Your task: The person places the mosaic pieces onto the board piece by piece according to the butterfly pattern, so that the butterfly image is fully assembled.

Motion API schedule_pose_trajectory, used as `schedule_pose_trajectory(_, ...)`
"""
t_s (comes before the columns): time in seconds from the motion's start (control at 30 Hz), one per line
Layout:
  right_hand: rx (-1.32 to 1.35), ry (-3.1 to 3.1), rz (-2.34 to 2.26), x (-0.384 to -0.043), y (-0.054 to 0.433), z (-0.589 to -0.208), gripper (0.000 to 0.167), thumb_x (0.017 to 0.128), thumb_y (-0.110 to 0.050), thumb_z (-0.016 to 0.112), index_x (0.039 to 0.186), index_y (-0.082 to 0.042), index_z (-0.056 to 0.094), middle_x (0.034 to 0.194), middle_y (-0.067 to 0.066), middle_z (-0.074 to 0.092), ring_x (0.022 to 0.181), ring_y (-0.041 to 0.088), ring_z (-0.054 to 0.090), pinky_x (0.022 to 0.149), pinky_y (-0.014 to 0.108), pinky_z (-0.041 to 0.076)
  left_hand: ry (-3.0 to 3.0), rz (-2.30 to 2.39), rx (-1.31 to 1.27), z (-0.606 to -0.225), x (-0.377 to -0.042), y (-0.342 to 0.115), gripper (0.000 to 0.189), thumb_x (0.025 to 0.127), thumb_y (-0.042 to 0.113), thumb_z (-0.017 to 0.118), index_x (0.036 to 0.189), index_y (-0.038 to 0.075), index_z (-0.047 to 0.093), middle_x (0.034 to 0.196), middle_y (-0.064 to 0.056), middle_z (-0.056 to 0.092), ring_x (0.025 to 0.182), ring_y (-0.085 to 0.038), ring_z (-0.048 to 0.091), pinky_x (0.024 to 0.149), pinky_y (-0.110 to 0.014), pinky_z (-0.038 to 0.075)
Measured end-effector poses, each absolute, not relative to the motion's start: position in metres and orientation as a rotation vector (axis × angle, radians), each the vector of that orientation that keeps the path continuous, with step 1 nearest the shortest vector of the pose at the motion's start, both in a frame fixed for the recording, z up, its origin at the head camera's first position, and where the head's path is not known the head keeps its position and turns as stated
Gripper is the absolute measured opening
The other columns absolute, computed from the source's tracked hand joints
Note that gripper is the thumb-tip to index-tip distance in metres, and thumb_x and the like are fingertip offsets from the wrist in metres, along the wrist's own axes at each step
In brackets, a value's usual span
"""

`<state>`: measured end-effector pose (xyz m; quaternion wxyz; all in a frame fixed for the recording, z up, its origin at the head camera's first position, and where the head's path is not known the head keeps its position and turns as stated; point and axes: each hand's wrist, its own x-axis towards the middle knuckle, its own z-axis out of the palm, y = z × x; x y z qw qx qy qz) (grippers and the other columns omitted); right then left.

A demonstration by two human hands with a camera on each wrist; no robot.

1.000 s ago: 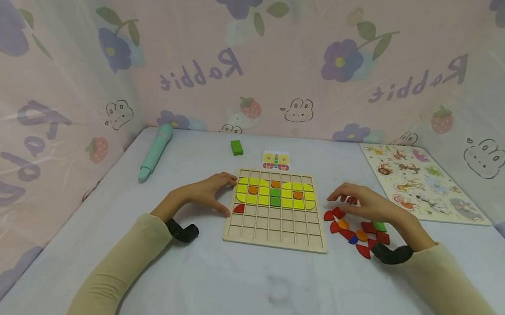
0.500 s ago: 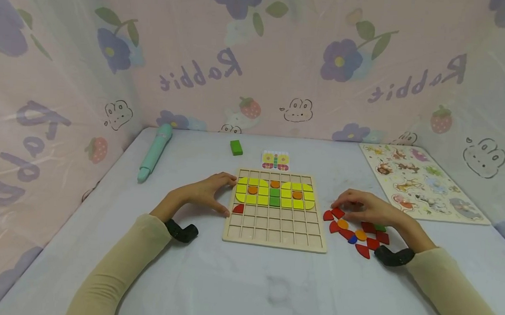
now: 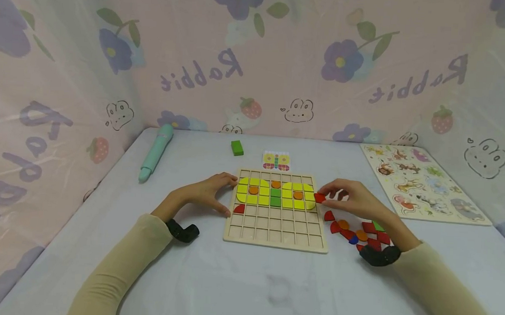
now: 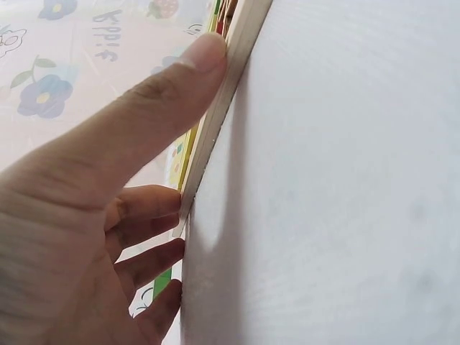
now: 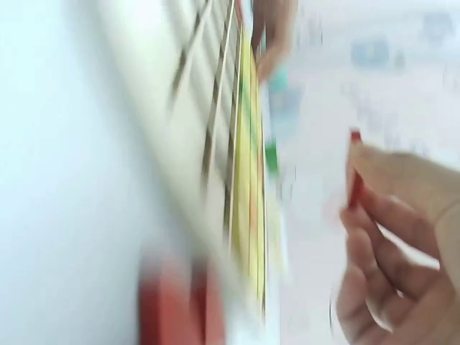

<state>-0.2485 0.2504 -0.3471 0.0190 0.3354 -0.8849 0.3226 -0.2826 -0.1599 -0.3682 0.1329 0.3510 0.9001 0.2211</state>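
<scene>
The board (image 3: 275,211) lies flat near the middle of the surface (image 3: 246,281). Its near rows are bare, save for one red bit at the left edge. The far rows hold yellow, orange and green bits.

The pile (image 3: 356,229) of loose red, orange and green bits sits just beside the board's right edge.

The left hand (image 3: 207,193) rests at the board's left edge, fingers curled on the rim and thumb pressed to its side. Keep it there so the board does not slide.

The right hand (image 3: 353,198) pinches a red piece (image 3: 320,197) in its fingertips, just over the board's right edge, beside the yellow row. It looks bound for a bare square below the yellow. Turn it to match the card (image 3: 275,160), which lies past the board's far edge. Lower it flat into its square, gently, so it does not bump the yellow bits. Then let go.
</scene>
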Motion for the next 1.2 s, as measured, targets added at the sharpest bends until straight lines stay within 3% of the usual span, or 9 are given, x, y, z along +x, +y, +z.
schedule_pose_trajectory(0.3, 0.877, -2.688, 1.282, -0.242, 0.144, -0.34, 0.028, 0.08, -0.019, 0.074, 0.104, -0.007, 0.068, 0.099, 0.004, 0.066, 0.083, 0.018, 0.056, 0.073, 0.035, 0.051, 2.613, 0.649, 1.008, -0.369, -0.282, -0.16, 0.087, 0.07, 0.045, 0.079, 0.138, 0.007, 0.039, 0.148, -0.008, 0.03, 0.139, -0.027, 0.02, 0.113, -0.045, 0.018)
schedule_pose_trajectory(0.5, 0.871, -2.686, 1.258, -0.239, 0.098, -0.35, 0.026, 0.079, -0.021, 0.075, 0.102, -0.009, 0.069, 0.095, 0.0, 0.067, 0.079, 0.014, 0.057, 0.068, 0.028, 0.049, 2.61, 0.653, 1.01, -0.37, -0.283, -0.16, 0.086, 0.07, 0.045, 0.079, 0.137, 0.008, 0.04, 0.147, -0.007, 0.03, 0.139, -0.027, 0.02, 0.113, -0.046, 0.019)
schedule_pose_trajectory(0.7, 0.981, -2.687, 1.116, -0.242, 0.088, -0.366, 0.031, 0.078, -0.018, 0.076, 0.105, -0.005, 0.069, 0.093, 0.0, 0.067, 0.077, 0.014, 0.054, 0.069, 0.026, 0.047, 2.611, 0.648, 1.004, -0.37, -0.284, -0.159, 0.086, 0.07, 0.046, 0.078, 0.137, 0.008, 0.04, 0.147, -0.007, 0.03, 0.139, -0.026, 0.02, 0.113, -0.045, 0.019)
schedule_pose_trajectory(0.93, 1.018, -2.789, 1.059, -0.242, 0.089, -0.368, 0.024, 0.077, -0.022, 0.077, 0.097, -0.008, 0.07, 0.083, -0.003, 0.065, 0.074, 0.015, 0.051, 0.065, 0.025, 0.043, 2.607, 0.646, 1.001, -0.37, -0.284, -0.16, 0.088, 0.069, 0.046, 0.079, 0.138, 0.008, 0.04, 0.148, -0.007, 0.03, 0.139, -0.026, 0.021, 0.113, -0.045, 0.02)
schedule_pose_trajectory(1.2, 1.031, -2.826, 1.017, -0.243, 0.09, -0.37, 0.027, 0.076, -0.023, 0.078, 0.098, -0.009, 0.071, 0.081, -0.005, 0.065, 0.07, 0.012, 0.049, 0.06, 0.023, 0.042, 2.613, 0.638, 0.991, -0.368, -0.283, -0.159, 0.088, 0.069, 0.047, 0.079, 0.138, 0.009, 0.04, 0.148, -0.006, 0.03, 0.139, -0.025, 0.021, 0.113, -0.044, 0.02)
